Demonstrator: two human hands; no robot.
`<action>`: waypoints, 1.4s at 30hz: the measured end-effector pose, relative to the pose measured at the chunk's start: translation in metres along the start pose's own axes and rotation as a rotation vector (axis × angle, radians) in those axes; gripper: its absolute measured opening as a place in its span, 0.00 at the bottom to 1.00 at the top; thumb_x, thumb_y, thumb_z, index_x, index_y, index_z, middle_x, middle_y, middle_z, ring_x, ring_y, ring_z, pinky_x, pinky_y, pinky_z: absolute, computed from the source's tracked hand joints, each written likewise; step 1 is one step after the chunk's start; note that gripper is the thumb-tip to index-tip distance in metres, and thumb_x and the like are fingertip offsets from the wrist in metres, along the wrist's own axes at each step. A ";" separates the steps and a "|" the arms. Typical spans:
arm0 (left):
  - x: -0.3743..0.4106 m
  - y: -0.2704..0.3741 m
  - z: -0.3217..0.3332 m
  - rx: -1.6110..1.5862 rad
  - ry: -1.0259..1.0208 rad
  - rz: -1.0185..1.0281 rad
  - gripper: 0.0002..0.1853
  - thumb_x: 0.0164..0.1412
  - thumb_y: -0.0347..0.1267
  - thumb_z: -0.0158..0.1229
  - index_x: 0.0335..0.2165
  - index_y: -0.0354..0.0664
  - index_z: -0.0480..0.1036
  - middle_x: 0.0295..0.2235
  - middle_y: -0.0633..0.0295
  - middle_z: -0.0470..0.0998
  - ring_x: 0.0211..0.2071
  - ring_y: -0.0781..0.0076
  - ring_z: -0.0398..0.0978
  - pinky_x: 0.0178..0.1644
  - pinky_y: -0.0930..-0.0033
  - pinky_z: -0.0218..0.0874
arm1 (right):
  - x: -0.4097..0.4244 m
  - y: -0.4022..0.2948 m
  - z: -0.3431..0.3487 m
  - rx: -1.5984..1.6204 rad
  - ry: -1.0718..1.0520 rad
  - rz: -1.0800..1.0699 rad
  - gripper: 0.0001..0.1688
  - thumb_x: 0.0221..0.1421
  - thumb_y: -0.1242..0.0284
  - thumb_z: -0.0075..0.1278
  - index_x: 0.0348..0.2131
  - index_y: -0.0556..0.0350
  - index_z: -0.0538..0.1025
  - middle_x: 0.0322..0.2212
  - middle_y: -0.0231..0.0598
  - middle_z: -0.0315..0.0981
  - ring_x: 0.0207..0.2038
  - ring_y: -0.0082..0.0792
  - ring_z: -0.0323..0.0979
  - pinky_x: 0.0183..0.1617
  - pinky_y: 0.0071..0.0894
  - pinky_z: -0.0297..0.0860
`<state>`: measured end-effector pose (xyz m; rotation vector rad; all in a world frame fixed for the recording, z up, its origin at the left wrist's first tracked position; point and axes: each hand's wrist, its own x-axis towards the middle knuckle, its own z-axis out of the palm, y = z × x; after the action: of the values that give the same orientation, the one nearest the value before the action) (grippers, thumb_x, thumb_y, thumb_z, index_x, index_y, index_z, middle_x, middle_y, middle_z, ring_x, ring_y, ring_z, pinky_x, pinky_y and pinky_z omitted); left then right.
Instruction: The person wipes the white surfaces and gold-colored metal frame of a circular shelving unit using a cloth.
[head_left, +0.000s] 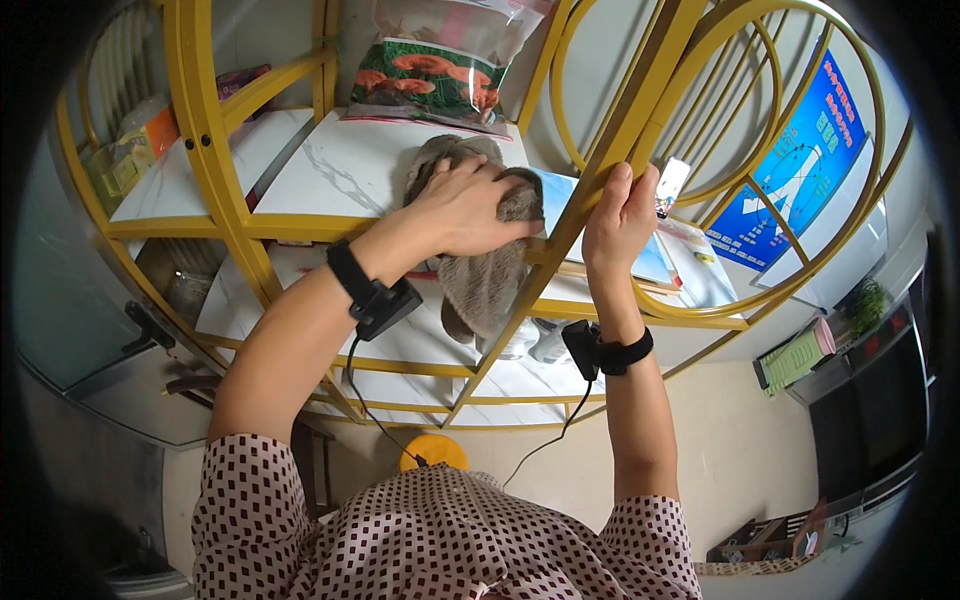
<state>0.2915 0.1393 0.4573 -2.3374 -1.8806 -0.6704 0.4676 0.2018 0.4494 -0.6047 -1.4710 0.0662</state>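
Note:
My left hand (471, 204) lies on a grey-brown plush cloth (484, 281), its fingers bent into the bunched fabric. The cloth rests at the front edge of a white marble-patterned shelf board (330, 169), and part of it hangs over the gold front rail. My right hand (619, 217) is wrapped around an upright gold metal post (574, 225) of the shelf rack, thumb pointing up. Behind the cloth, a clear-windowed plastic bag printed with red mushrooms (442, 71) stands on the same board.
Right of the post lie books or folders (652, 259) and an upright phone-like card (672, 180). Gold rings (780, 112) form the rack's side. Lower boards hold pale wrapped items (551, 345). A yellow round stool (433, 451) stands below. Wrist-strap cables (375, 420) hang before me.

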 end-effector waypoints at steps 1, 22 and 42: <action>0.004 0.000 0.001 -0.017 0.011 -0.021 0.40 0.55 0.59 0.56 0.58 0.46 0.67 0.60 0.47 0.65 0.63 0.48 0.57 0.65 0.45 0.47 | 0.000 0.001 0.000 -0.003 -0.003 -0.002 0.15 0.67 0.63 0.44 0.38 0.58 0.69 0.18 0.38 0.70 0.20 0.30 0.69 0.26 0.30 0.65; -0.130 -0.082 -0.031 0.292 0.308 0.153 0.33 0.35 0.16 0.60 0.46 0.46 0.74 0.51 0.57 0.70 0.58 0.55 0.62 0.57 0.55 0.55 | 0.001 0.006 -0.005 0.018 -0.063 0.009 0.14 0.68 0.64 0.44 0.36 0.58 0.68 0.19 0.39 0.68 0.20 0.29 0.64 0.26 0.29 0.64; -0.072 -0.082 -0.063 0.230 0.480 -0.178 0.43 0.47 0.44 0.73 0.56 0.40 0.60 0.58 0.49 0.62 0.57 0.43 0.64 0.60 0.51 0.60 | 0.000 0.004 0.000 -0.006 -0.027 -0.018 0.17 0.67 0.62 0.44 0.40 0.60 0.69 0.17 0.40 0.68 0.18 0.33 0.66 0.24 0.31 0.63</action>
<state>0.1842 0.0743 0.4695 -1.6955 -1.8322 -0.8828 0.4692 0.2047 0.4475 -0.5970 -1.5034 0.0560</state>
